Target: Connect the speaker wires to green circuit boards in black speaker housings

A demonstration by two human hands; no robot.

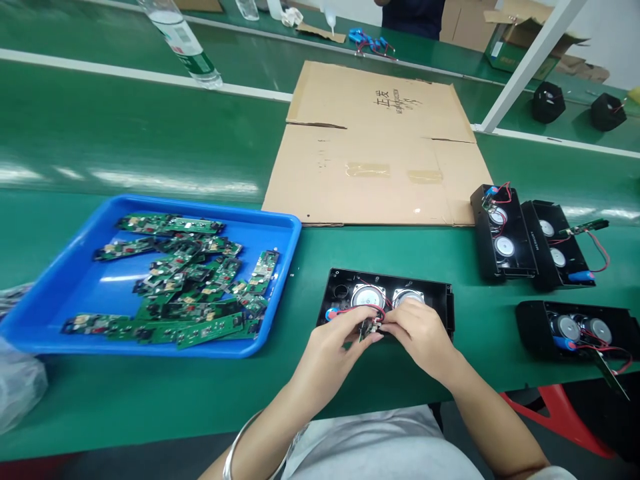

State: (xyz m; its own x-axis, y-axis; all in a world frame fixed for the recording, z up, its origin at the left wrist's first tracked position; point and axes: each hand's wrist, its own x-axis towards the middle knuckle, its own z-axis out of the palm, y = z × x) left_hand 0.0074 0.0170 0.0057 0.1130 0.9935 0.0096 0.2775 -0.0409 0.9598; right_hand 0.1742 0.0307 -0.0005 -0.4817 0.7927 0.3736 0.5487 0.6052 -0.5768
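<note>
A black speaker housing (435,291) lies open in front of me, with two round silver speakers (369,296) inside and a blue battery (331,313) at its left end. Over its near edge, my left hand (336,347) pinches a small circuit board (369,327), which is mostly hidden by the fingers. My right hand (419,333) is closed at the same spot, its fingertips on a small connector with red wires (373,309). The exact fit between plug and board is hidden.
To the left, a blue tray (287,267) holds several green circuit boards (200,273). Flattened cardboard (380,193) lies behind the housing. More speaker housings (480,233) with wires stand at right. A water bottle (183,43) and a person (413,20) are at the back.
</note>
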